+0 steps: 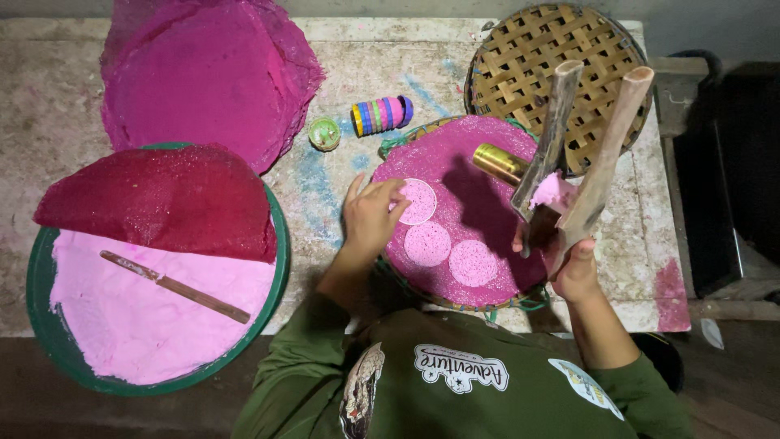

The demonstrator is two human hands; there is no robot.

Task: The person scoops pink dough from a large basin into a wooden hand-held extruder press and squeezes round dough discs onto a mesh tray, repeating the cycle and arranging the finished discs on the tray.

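We press the left hand (370,218) flat, fingers spread, on the uppermost pink disc (418,201), which lies on the glittery magenta sheet (479,203) covering the round tray (455,299) on the tabletop (390,61). Two more discs sit just below it. The right hand (574,268) grips wooden tongs (581,138) that pinch a pink lump (553,192). We judge the work goes best with discs kept apart, not overlapping, and the tongs held upright clear of the sheet.
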